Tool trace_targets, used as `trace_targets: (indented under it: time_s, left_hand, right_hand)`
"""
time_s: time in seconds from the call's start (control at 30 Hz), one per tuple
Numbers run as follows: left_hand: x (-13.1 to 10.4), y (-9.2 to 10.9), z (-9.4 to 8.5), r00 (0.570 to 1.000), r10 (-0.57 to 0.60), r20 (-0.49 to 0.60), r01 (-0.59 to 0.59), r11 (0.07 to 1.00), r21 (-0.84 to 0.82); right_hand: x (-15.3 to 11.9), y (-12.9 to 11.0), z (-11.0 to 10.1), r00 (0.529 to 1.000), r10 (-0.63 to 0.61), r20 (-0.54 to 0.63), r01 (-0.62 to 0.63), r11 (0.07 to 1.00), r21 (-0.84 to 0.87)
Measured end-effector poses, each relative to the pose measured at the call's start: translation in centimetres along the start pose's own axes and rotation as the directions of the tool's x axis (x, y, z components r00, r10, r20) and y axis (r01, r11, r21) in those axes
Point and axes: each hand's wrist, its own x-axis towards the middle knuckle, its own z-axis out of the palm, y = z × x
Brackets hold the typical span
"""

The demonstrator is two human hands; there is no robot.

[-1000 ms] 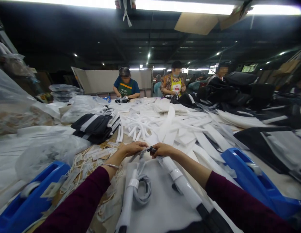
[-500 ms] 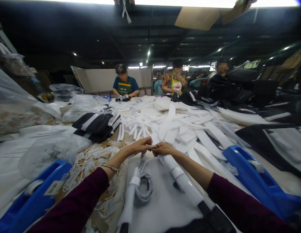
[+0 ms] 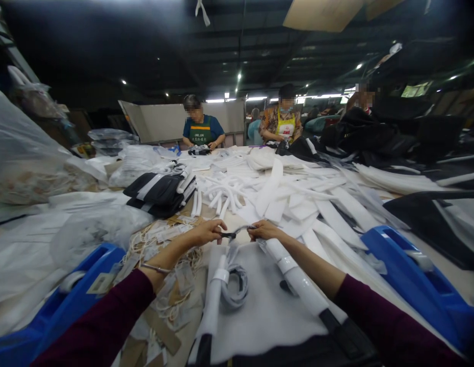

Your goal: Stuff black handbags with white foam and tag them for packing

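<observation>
Strap (image 3: pixel 241 227) — left hand (image 3: pixel 207 232) to right hand (image 3: pixel 266 230)

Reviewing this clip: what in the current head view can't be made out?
In the head view:
Dark piece in the left hand: too small to identify.
Grey strand inside the right hand: covered by that hand.
Black fabric nearest the wearer: cut off by the bottom edge.
Large plastic bag at far left: its cloudy plastic blurs the contents.
Label on the left blue dispenser: print too small.

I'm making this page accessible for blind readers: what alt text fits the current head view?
A left hand and right hand pinch a thin strap between them, near a grey coil and white sheet. Blue tape dispensers flank them; co-workers are beyond piles of white strips.
</observation>
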Motion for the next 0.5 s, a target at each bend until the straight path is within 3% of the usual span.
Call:
trace_targets:
  time_s: [0.27,0.37,0.5]
  left_hand:
    - [1.2,1.1,0.9,0.985,-0.106,-0.137,0.134,0.967,0.217]
    - [0.9,1.7,1.0,0.988,-0.062,-0.14,0.09,0.975,0.203]
    - [0.4,2.3,0.7,0.993,0.037,-0.116,-0.015,0.983,0.183]
  right_hand:
    - [-0.3,0.3,0.0,0.998,-0.059,0.036,0.06,0.998,-0.033]
    - [-0.7,-0.3,-0.8,0.992,-0.101,0.076,0.105,0.993,-0.055]
    - [-1.4,-2.8,-1.4,0.979,-0.131,0.159,0.144,0.987,-0.072]
